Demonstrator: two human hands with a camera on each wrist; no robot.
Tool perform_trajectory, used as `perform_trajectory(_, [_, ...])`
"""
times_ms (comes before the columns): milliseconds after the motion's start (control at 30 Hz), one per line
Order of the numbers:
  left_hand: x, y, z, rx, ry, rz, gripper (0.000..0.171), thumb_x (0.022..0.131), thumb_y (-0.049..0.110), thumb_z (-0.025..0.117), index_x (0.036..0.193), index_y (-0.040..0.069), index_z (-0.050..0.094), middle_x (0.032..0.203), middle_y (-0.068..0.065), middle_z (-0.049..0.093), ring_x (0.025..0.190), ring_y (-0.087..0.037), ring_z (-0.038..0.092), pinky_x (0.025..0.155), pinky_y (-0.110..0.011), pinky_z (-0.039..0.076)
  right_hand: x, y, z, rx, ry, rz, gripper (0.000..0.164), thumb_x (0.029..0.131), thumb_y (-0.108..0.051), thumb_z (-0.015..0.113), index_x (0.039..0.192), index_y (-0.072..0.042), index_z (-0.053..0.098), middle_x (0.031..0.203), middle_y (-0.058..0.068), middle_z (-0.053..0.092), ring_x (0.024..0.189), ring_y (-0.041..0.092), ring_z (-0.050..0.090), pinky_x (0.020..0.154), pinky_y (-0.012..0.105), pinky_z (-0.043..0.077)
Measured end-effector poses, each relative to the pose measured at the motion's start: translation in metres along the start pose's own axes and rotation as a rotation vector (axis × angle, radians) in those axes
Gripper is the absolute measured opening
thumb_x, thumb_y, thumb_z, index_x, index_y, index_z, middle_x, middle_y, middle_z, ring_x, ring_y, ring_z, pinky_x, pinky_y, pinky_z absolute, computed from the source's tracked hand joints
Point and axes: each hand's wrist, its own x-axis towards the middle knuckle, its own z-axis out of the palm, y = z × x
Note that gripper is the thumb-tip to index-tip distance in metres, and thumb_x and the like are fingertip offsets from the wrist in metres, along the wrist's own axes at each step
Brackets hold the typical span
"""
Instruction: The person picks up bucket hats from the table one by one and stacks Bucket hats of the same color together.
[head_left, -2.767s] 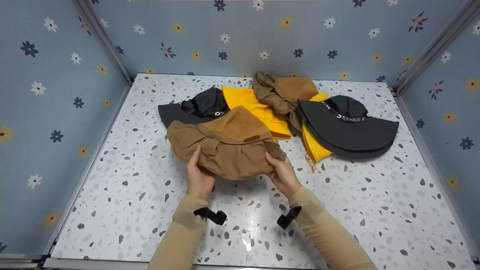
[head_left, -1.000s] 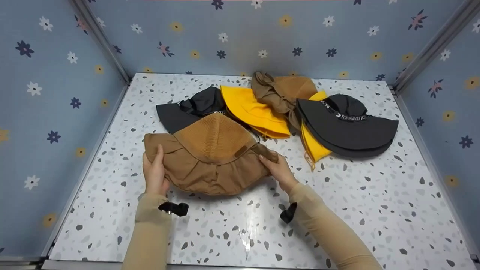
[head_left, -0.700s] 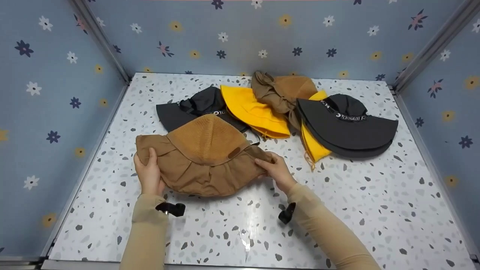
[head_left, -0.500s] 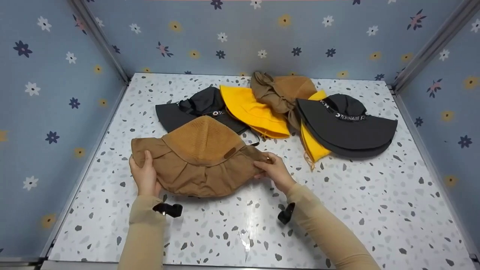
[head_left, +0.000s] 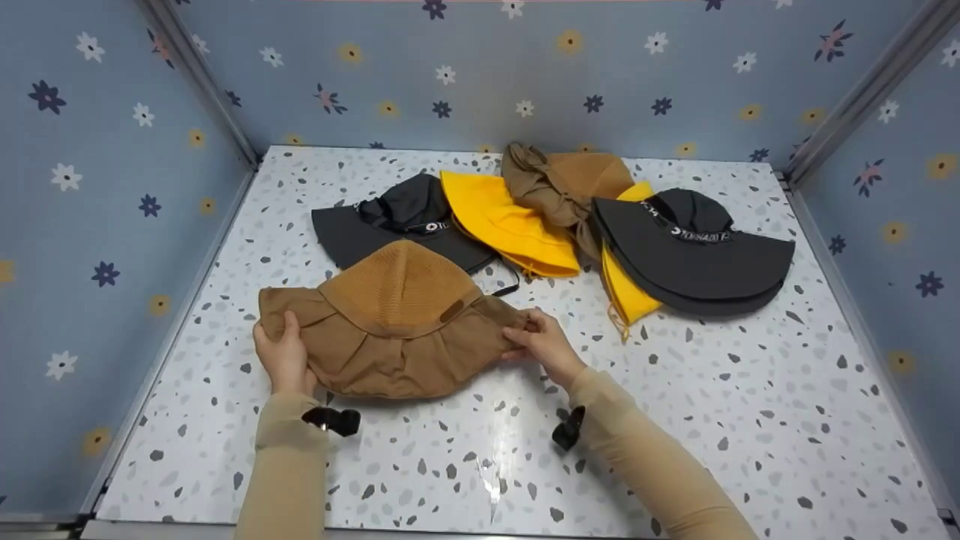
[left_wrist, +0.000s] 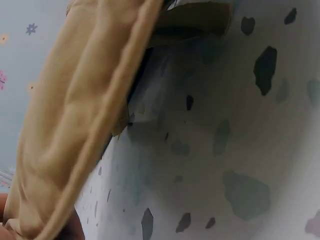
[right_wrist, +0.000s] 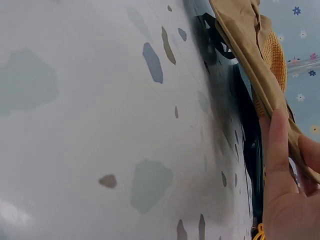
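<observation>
Over by the table's left edge I have the left hand (head_left: pixel 285 356), its tan-sleeved forearm running almost straight in from the front edge. The thumb points away from me, flat on the cloth, with the fingers tucked underneath: that grip is pinching one end of a brown hat's brim.

And here's the brown hat (head_left: pixel 401 296) itself, stretched between both hands, left of the table's middle and nearer the front edge than the back. Its knitted crown points to the back edge and the pleated brim fans out towards me. Both wrist views give me space under the brim ends; whether the front hem touches the table (head_left: pixel 427 480), I can't tell.

Just behind, a black hat (head_left: pixel 352 232) lies towards the back left corner, a yellow hat (head_left: pixel 506 221) overlapping its right side.

Now the right hand (head_left: pixel 549 345), forearm slanting in from the front edge, thumb on top, fingers below: that grip pinches the brim's other end.

Further back, close to the back edge, a crumpled second brown hat (head_left: pixel 592 176) rests against the yellow one. Towards the right edge, a lettered second black hat (head_left: pixel 697 262) lies over yellow cloth (head_left: pixel 634 296) with a drawstring (head_left: pixel 619 322) trailing out.
</observation>
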Motion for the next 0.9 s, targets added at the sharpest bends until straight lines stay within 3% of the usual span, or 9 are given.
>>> perform_trajectory(267, [0.003,-0.004,-0.007,0.106,0.058,-0.002,0.052,0.105,0.019,0.045,0.153,0.013,0.027,0.154,-0.006,0.038,0.136,-0.016,0.043,0.111,-0.020,0.039,-0.001,0.005,0.002,-0.071,0.030,-0.006,0.023,0.090,0.007,0.065,0.112,0.010,0.058,0.093,0.009,0.056,0.071,0.016,0.064,0.068,0.030,0.061])
perform_trajectory(533, [0.006,-0.008,-0.015,0.295,0.093,0.015,0.051,0.104,0.018,0.047,0.150,0.003,0.032,0.143,-0.011,0.043,0.129,-0.021,0.045,0.112,-0.028,0.038,-0.001,0.010,0.002,-0.178,0.061,0.017,0.034,0.085,0.007,0.071,0.113,0.001,0.053,0.087,0.007,0.053,0.062,0.015,0.066,0.061,0.032,0.061])
perform_trajectory(733, [0.009,-0.010,-0.022,0.399,0.101,-0.028,0.055,0.104,0.020,0.046,0.153,0.004,0.028,0.154,-0.017,0.036,0.138,-0.029,0.038,0.118,-0.038,0.031,-0.002,0.010,0.003,-0.277,0.073,0.005,0.035,0.084,0.006,0.073,0.109,-0.001,0.049,0.081,0.008,0.054,0.055,0.017,0.066,0.054,0.033,0.059])
perform_trajectory(900, [0.009,-0.009,-0.025,0.531,0.103,-0.048,0.057,0.104,0.028,0.045,0.153,0.007,0.028,0.155,-0.017,0.036,0.143,-0.033,0.033,0.122,-0.052,0.012,-0.001,0.012,0.002,-0.329,0.069,0.003,0.035,0.085,0.002,0.075,0.107,-0.002,0.049,0.083,0.009,0.055,0.051,0.015,0.064,0.049,0.030,0.057])
